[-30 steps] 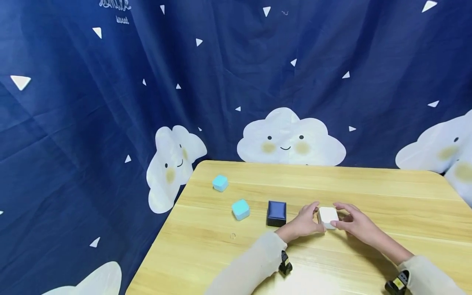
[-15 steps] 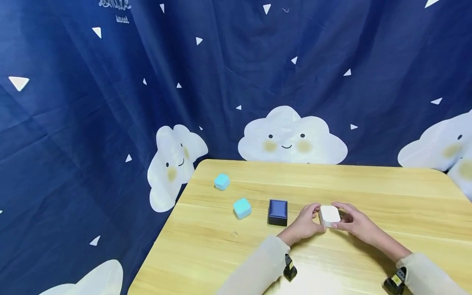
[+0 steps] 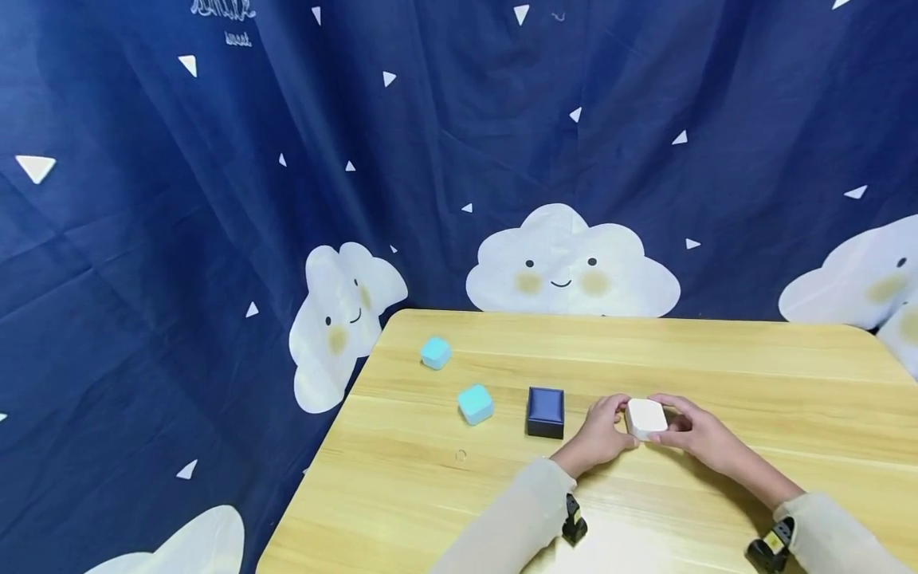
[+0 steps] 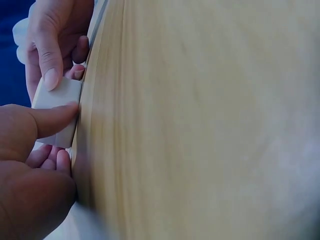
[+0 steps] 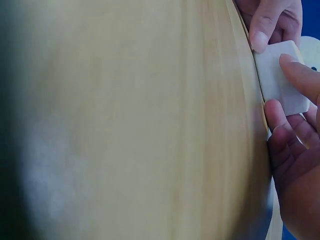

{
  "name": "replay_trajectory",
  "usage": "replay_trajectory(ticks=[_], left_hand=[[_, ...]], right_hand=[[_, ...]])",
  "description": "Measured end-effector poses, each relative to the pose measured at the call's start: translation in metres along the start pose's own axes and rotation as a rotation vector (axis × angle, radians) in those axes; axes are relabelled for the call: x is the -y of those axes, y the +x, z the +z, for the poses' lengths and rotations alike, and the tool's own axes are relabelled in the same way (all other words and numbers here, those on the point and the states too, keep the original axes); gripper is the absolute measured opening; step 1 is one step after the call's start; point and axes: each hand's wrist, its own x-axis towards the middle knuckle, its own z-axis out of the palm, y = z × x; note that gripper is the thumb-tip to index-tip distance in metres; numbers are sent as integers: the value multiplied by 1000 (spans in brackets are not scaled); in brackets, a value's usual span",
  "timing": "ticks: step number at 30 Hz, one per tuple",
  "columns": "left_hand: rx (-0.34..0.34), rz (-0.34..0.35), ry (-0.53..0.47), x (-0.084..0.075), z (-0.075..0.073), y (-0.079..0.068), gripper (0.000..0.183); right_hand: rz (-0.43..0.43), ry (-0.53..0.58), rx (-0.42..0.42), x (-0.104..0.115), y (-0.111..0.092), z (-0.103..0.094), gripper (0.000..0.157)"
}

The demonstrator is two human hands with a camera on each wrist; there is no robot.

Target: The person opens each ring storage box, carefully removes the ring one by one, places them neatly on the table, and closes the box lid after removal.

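A small white box with rounded corners stands on the wooden table, between the two hands. My left hand grips its left side, with the thumb against the near face and the fingers curled behind. From the other side, my right hand holds the box with thumb and fingers around its right part. Both thumbs lie on the front of the box in the left wrist view. The right wrist view shows the same box low at the table surface; the fingertips behind it are partly hidden.
A dark blue square jewellery box stands left of the left hand. Farther left lie two light blue rounded boxes, one nearer and one farther back. A tiny ring lies in front of them. A blue curtain hangs behind the table.
Both hands close in a little more on the white box, the right fingers coming nearer around it. The whole scene shifts slightly right as the head view moves.
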Motion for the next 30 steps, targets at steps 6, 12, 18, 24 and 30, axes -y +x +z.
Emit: replay_trajectory(ticks=[6, 12, 18, 24, 30], left_hand=[[-16, 45, 96, -4, 0, 2, 63], [-30, 56, 119, -7, 0, 2, 63], [-31, 59, 131, -6, -1, 1, 62], [-30, 43, 117, -3, -1, -2, 60], [-50, 49, 119, 0, 1, -1, 60]], right_hand=[[-11, 4, 7, 0, -1, -5, 62], [10, 26, 37, 1, 1, -10, 62], [69, 55, 81, -2, 5, -12, 62], [134, 89, 123, -2, 9, -11, 61], [136, 87, 134, -2, 12, -14, 59]])
